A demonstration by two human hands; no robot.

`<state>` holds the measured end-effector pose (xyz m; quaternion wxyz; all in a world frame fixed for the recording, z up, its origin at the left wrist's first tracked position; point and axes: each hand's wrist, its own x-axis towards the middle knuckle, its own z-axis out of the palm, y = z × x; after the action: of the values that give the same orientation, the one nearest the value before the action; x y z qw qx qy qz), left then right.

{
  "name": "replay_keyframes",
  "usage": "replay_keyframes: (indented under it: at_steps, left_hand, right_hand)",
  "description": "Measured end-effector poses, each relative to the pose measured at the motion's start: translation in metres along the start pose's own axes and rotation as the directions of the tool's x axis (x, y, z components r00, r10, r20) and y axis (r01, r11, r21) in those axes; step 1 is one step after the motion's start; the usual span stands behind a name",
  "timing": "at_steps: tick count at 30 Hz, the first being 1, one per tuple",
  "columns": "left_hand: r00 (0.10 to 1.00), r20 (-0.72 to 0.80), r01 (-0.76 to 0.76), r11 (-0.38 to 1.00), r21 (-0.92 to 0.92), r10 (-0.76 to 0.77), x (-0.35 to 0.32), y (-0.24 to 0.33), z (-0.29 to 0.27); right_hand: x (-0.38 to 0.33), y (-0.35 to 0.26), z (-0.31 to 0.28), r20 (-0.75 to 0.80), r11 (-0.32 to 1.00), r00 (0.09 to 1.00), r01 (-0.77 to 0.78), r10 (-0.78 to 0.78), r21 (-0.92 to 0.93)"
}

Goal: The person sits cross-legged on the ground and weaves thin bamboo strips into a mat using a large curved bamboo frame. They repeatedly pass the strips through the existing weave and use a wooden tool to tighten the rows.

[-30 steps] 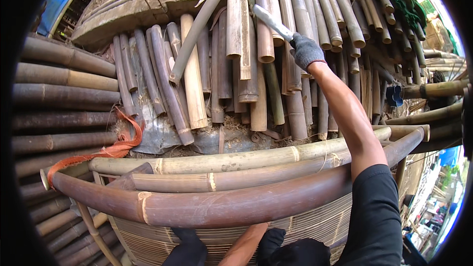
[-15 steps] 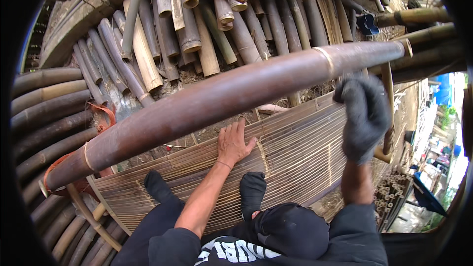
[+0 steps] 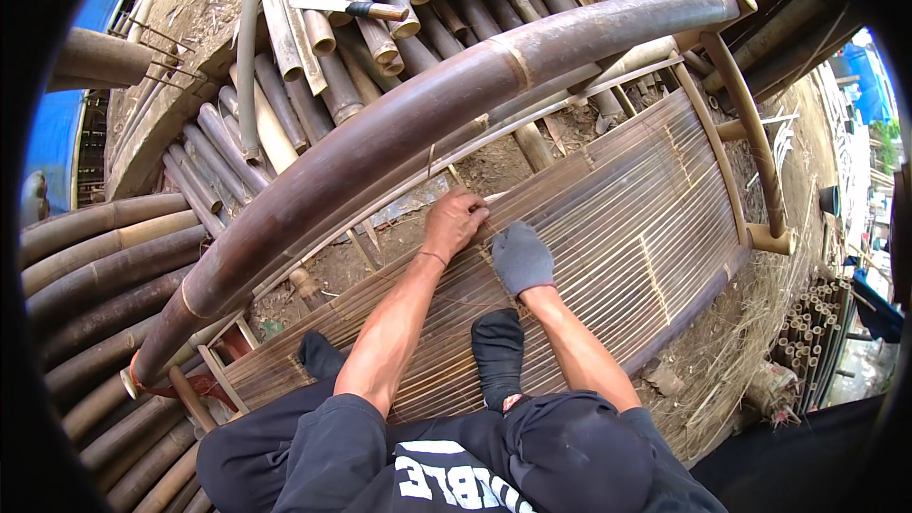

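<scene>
A bench-like bamboo frame has a seat of thin bamboo slats [image 3: 608, 228], bound across by pale ties. My bare left hand [image 3: 456, 219] rests at the seat's far edge, fingers curled into a pinch; what they hold is hidden. A thin strip [image 3: 430, 161] sticks up just beyond it. My right hand [image 3: 522, 258], in a grey glove, is closed and lies on the slats close beside the left; its fingertips are hidden. Across the frame, beyond both hands, runs a thick dark bamboo rail [image 3: 380, 138]. My feet in dark socks [image 3: 498, 353] stand on the slats.
Cut bamboo poles [image 3: 347, 85] lie piled beyond the frame, with a wooden-handled knife [image 3: 375, 10] on top. More dark poles [image 3: 104, 266] are stacked at the left. Bundled thin tubes [image 3: 812, 328] lie at the right, and a curved bamboo armrest [image 3: 746, 123] rises at the seat's right end.
My gloved right hand has come down from its raised place at the right onto the slats beside the left. My left fingers, spread before, are now curled. The whole view has shifted.
</scene>
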<state>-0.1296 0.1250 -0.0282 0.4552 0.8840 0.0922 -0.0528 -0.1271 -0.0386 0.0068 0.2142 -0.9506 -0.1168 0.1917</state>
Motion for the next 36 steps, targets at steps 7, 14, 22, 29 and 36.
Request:
replay_keyframes:
  at_steps: [7, 14, 22, 29, 36]
  left_hand:
    - [0.868, -0.3, 0.467, 0.855, 0.226, -0.395, -0.027, -0.031, -0.049]
    - [0.843, -0.009, -0.527, 0.829, 0.186, 0.538, -0.032, 0.068, 0.007]
    - [0.924, -0.146, 0.368, 0.926, 0.086, -0.353, -0.006, 0.007, -0.039]
    - [0.863, 0.267, 0.459, 0.886, -0.057, -0.43, 0.022, -0.051, 0.004]
    - [0.827, 0.203, 0.559, 0.808, -0.188, -0.525, 0.016, -0.033, -0.007]
  right_hand:
    - [-0.024, 0.049, -0.068, 0.628, 0.692, 0.758, -0.55, 0.178, 0.468]
    - [-0.057, 0.062, -0.232, 0.229, 0.878, 0.958, 0.045, -0.173, 0.477]
    - [0.105, 0.062, -0.245, -0.526, 0.976, 0.827, 0.215, -0.199, -0.031]
    - [0.163, -0.005, -0.005, 0.372, 0.579, 0.79, 0.611, -0.487, -0.54]
    - [0.179, -0.023, -0.036, 0.726, 0.955, 0.666, 0.293, -0.172, -0.042]
